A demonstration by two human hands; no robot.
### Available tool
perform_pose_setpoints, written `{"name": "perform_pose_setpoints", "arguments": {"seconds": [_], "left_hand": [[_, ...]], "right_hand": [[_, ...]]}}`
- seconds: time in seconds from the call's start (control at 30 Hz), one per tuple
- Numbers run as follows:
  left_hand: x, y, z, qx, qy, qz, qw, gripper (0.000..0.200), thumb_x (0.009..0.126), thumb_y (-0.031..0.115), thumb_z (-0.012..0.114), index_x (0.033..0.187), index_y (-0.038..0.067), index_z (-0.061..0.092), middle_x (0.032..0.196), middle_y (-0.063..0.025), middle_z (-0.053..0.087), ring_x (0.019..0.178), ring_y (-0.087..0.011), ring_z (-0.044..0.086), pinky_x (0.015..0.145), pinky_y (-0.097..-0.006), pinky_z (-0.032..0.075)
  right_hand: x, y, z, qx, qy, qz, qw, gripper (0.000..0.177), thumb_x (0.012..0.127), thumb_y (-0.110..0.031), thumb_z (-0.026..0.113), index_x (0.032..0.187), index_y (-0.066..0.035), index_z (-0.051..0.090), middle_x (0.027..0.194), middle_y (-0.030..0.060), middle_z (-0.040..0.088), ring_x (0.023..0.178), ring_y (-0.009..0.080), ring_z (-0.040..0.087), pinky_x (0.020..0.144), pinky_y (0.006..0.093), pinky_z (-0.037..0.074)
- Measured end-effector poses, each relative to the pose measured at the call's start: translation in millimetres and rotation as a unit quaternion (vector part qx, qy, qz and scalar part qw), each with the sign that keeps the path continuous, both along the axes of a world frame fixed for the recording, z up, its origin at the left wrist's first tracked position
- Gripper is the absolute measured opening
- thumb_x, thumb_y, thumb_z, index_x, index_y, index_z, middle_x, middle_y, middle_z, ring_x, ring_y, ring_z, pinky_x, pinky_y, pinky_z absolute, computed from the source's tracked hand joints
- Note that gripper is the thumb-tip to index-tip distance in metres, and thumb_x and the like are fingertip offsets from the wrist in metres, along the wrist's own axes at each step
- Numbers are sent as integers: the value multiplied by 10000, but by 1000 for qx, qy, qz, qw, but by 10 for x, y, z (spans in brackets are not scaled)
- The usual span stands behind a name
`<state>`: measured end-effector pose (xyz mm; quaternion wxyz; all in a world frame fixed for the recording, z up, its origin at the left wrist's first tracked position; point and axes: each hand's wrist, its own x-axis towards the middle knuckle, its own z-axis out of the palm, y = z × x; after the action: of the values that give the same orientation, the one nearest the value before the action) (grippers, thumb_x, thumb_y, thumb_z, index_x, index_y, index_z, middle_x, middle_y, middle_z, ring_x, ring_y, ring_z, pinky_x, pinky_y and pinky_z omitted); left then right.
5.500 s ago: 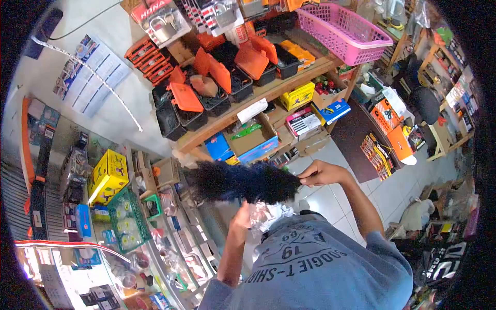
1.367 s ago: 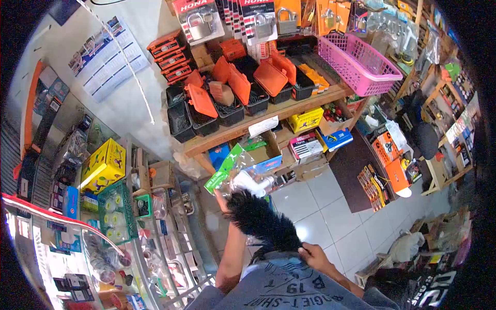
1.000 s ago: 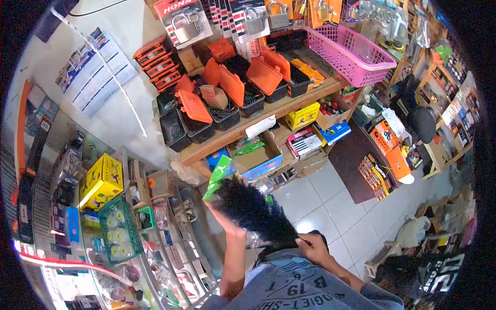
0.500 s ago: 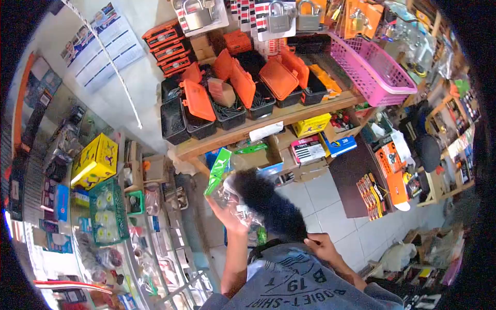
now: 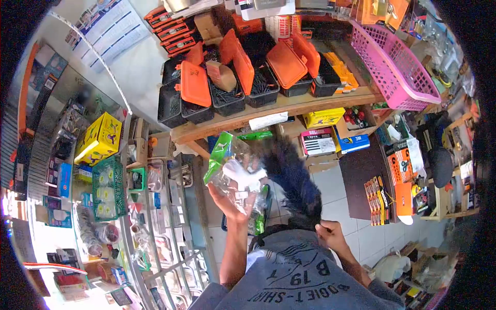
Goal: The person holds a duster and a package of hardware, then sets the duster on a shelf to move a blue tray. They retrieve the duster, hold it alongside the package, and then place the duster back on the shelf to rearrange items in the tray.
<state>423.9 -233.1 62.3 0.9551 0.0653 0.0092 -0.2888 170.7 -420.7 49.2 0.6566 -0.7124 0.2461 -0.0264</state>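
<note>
My left hand (image 5: pixel 235 200) is closed on a clear plastic package (image 5: pixel 236 164) with a green printed header and something white inside, raised in front of my chest. Beside it stands a dark, fluffy feather duster (image 5: pixel 295 183), its feathers blurred at the upper end and close to the package. My right hand (image 5: pixel 331 235) is wrapped round the lower end of the duster; its handle is hidden. Under the left hand, more green-labelled clear packages (image 5: pixel 259 217) show partly below.
A wooden shelf (image 5: pixel 206 130) holds several black bins with orange lids (image 5: pixel 195 85) and a pink basket (image 5: pixel 395 67). Below it are a yellow box (image 5: pixel 324 118) and other cartons. Glass display shelving (image 5: pixel 170 274) with a green basket (image 5: pixel 109 188) stands at the left.
The package has turned so its clear front and white content show more, and it sits slightly higher. The duster's feathers have swung upright and right. The head view has shifted a little.
</note>
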Motion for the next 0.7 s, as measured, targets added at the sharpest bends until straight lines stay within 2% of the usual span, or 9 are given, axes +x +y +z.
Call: {"name": "perform_pose_setpoints", "arguments": {"seconds": [0.07, 0.1, 0.2, 0.23, 0.33, 0.4, 0.47, 0.57, 0.7], "left_hand": [[14, -10, -44, -158, 114, 26, 980, 663, 823, 579, 519, 1272, 91, 504, 1237, -79, 563, 1180, -271, 493, 1038, -439, 358], [53, -79, -58, -14, -46, 48, 998, 635, 834, 551, 528, 1258, 79, 517, 1260, -90, 555, 1207, -271, 477, 1070, -439, 318], [-38, -65, 214, 90, -42, 82, 992, 572, 854, 454, 550, 1262, 55, 509, 1229, -118, 576, 1145, -276, 536, 1021, -454, 388], [5, 9, 57, -15, -25, 59, 998, 551, 847, 407, 573, 1258, 47, 509, 1191, -118, 593, 1066, -278, 583, 952, -434, 456], [9, 55, -122, 66, -24, 80, 994, 549, 859, 387, 553, 1275, 33, 493, 1180, -117, 601, 1035, -260, 597, 880, -422, 495], [16, 86, -141, 105, -71, 95, 987, 597, 875, 438, 508, 1307, 30, 460, 1176, -118, 600, 1027, -265, 596, 874, -423, 493], [-13, 8, 125, 157, 56, 110, 980, 608, 881, 489, 478, 1300, 48, 463, 1126, -119, 617, 957, -289, 611, 826, -428, 509], [-53, 61, 153, 117, 7, 71, 991, 553, 898, 485, 464, 1250, 61, 506, 1134, -109, 613, 982, -283, 602, 844, -427, 498], [-94, 128, 83, 21, -76, 10, 997, 468, 932, 480, 421, 1165, 102, 569, 1087, -52, 633, 875, -203, 630, 696, -347, 541]], "right_hand": [[8, -44, 24, -25, -13, 31, 999, 344, 903, -117, 586, 608, -13, 442, 532, -21, 431, 481, 51, 383, 437, 253, 300], [5, -59, 37, -51, -26, 58, 997, 347, 904, -126, 586, 605, -19, 446, 536, -22, 439, 494, 52, 391, 444, 254, 306], [18, -74, 47, -36, -12, 55, 998, 349, 905, -149, 588, 608, -22, 457, 545, -17, 452, 516, 53, 404, 460, 255, 317], [22, -71, 51, 4, 14, 31, 999, 349, 905, -163, 589, 614, -18, 464, 549, -11, 458, 525, 52, 409, 470, 256, 322], [80, -110, 50, -31, 12, 91, 995, 306, 905, -181, 612, 709, 12, 476, 600, -42, 414, 590, 55, 379, 511, 255, 333], [135, -117, 55, -25, 14, 70, 997, 340, 902, -168, 590, 620, -14, 476, 548, -18, 451, 534, 48, 409, 482, 247, 324], [161, -112, 78, -23, 5, 6, 1000, 199, 904, -163, 606, 851, 28, 605, 620, -32, 474, 598, 49, 411, 525, 248, 371], [174, -129, 105, -36, 27, 43, 998, 180, 896, -141, 607, 951, 27, 639, 647, -12, 522, 613, 49, 441, 548, 236, 396], [204, -140, 72, -34, -8, 57, 998, 187, 889, -145, 621, 946, 33, 636, 652, -7, 523, 629, 47, 448, 559, 229, 394]]}}
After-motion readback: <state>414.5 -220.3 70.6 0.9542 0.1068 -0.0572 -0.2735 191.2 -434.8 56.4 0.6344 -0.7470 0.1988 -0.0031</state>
